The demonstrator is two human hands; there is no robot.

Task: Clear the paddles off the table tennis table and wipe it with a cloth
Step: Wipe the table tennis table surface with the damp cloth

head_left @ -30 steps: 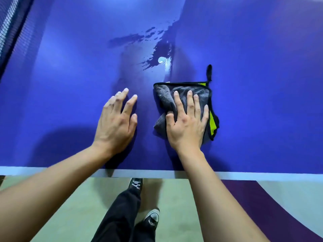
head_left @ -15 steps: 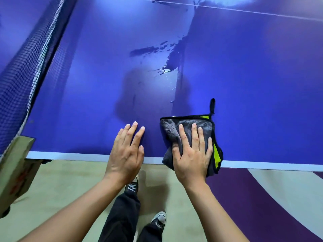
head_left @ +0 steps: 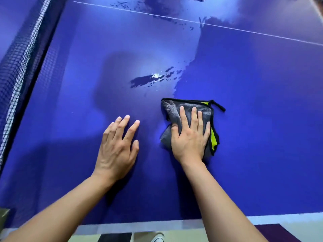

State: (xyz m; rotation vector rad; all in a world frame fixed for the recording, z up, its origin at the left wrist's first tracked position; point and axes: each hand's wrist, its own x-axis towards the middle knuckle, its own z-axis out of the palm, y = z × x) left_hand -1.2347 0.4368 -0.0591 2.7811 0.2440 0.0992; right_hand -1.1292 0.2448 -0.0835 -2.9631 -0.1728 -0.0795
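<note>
- Right hand (head_left: 190, 137): flat, fingers straight, pressing the folded cloth (head_left: 172, 109) onto the table (head_left: 262, 119).
- Left hand (head_left: 117, 147): flat on the table, holding nothing, just beside the cloth.
- Net (head_left: 15, 67): far left of the left hand.

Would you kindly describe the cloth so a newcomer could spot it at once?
Start from the blue table, net along its left. Near its front edge the right hand presses flat on the cloth. It is grey plush, black-trimmed, with a lime-green strip and black loop.
</note>
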